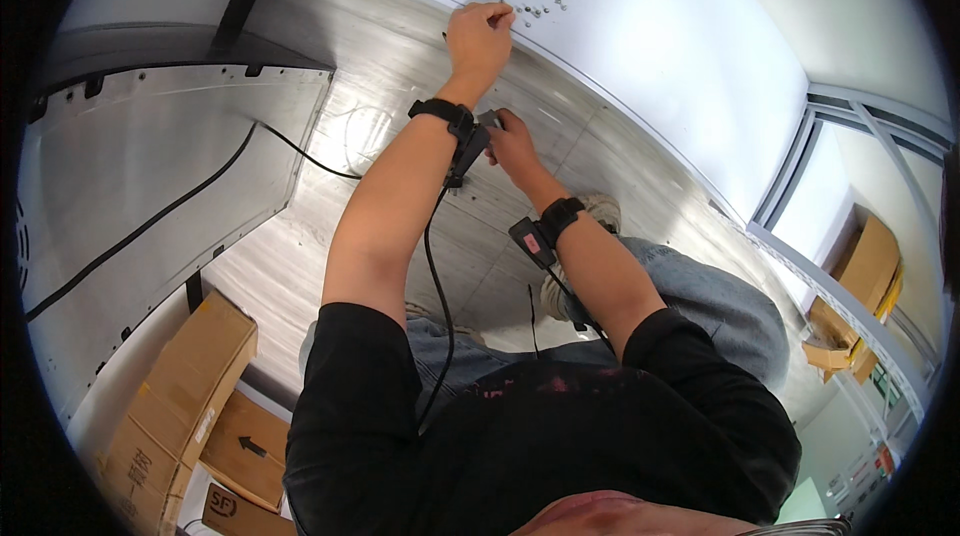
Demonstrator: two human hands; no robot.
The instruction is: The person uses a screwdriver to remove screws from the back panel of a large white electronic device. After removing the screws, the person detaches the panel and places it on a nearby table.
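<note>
at the white panel (pixel 680 66), left hand (pixel 478 40) curled beside small metal parts (pixel 537 13), hold unclear; right hand (pixel 514 145) grasping grey object (pixel 489 119)

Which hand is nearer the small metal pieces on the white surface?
Left. The left hand is beside the small metal pieces, at the edge of the white surface; the right hand is farther off, lower in view.

I can't tell whether the left hand (pixel 482 34) pinches anything. The bits (pixel 536 12) beyond are too small to name. The right hand (pixel 515 146) partly covers a grey thing (pixel 488 119); 2 boxes (pixel 250 518) get cut off below.
</note>
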